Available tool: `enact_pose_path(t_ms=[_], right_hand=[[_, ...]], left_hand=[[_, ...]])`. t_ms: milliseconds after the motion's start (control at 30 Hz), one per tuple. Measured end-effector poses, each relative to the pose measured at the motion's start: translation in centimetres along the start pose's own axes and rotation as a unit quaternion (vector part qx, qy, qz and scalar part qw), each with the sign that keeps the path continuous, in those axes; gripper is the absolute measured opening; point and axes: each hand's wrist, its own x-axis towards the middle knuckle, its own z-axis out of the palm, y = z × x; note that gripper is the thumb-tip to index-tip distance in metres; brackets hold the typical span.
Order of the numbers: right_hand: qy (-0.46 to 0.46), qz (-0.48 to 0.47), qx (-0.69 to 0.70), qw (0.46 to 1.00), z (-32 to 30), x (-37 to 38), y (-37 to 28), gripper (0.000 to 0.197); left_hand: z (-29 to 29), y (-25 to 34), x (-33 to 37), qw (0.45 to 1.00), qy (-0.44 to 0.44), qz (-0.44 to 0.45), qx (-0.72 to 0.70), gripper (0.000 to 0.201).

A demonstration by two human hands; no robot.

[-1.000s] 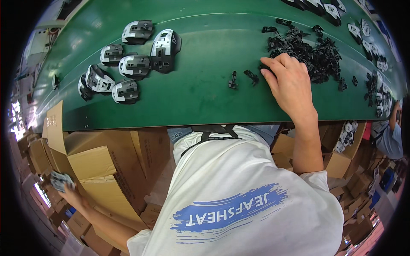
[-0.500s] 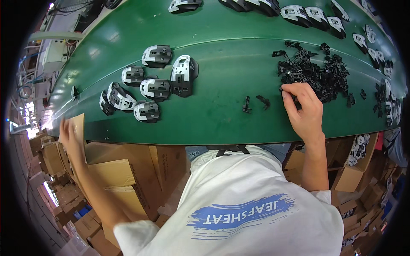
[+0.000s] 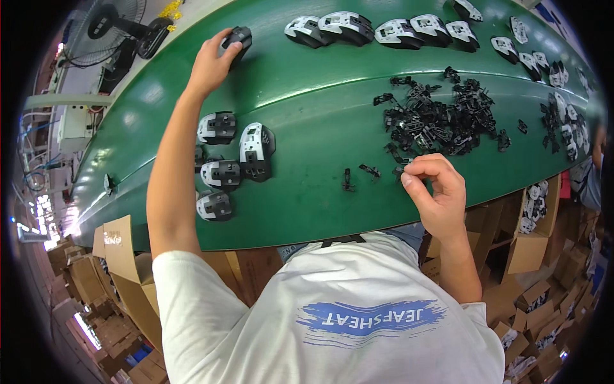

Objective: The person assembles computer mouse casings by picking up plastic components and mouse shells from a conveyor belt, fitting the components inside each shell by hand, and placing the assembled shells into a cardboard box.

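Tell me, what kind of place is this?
It looks like a factory or workshop, probably. There's a long green worktable with lots of similar black-and-white shells, a big pile of small black parts, and many cardboard boxes around it.

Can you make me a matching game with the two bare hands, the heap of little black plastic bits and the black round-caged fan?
1. bare left hand
2. bare right hand
3. heap of little black plastic bits
4. black round-caged fan

A. thumb and forefinger close together, nearer the body than the heap
B. off the green table, at the picture's upper left
C. gripping a dark rounded plastic shell
D. spread on the green table

Pairs: 1-C, 2-A, 3-D, 4-B
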Motion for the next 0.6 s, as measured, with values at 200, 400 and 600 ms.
enact_pose_path(t_ms=[200,400,600], right_hand=[[-0.071,0.061,0.282,0.955,4.3,3.3,-3.9,0.021],[-0.033,-0.077,0.138,0.987,9.3,6.2,-6.2,0.024],[0.038,-0.215,-0.046,0.975,10.0,4.5,-3.6,0.028]], left_hand=[[-3.4,14.8,-14.6,0.611,-0.087,-0.172,-0.768,0.052],[-1.9,21.7,-24.0,0.547,-0.067,-0.137,-0.823,0.063],[-0.6,23.3,-25.5,0.516,-0.078,-0.224,-0.823,0.059]])
